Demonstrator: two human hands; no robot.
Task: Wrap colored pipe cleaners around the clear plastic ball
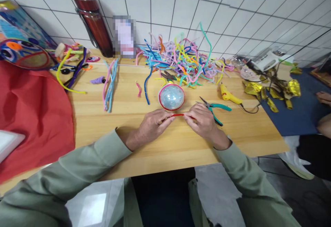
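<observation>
Between my two hands a short red pipe cleaner (178, 115) is stretched level, just above the tabletop. My left hand (153, 125) pinches its left end, and my right hand (201, 120) grips the other end with fingers closed. Just beyond them sits a clear, round plastic dome (171, 97) with a red fuzzy line around its rim. Teal-handled pliers (216, 109) lie partly behind my right hand. Farther right rests a yellow glue gun (230, 95) with its cord.
A tangled heap of coloured pipe cleaners (178, 60) lies against the tiled wall. Left of it stand a red thermos (93, 23) and loose blue and pink stems (110, 85). Red cloth (36, 116) covers the left side. Gold foil pieces (274, 91) lie right, near another person's arm (324, 123).
</observation>
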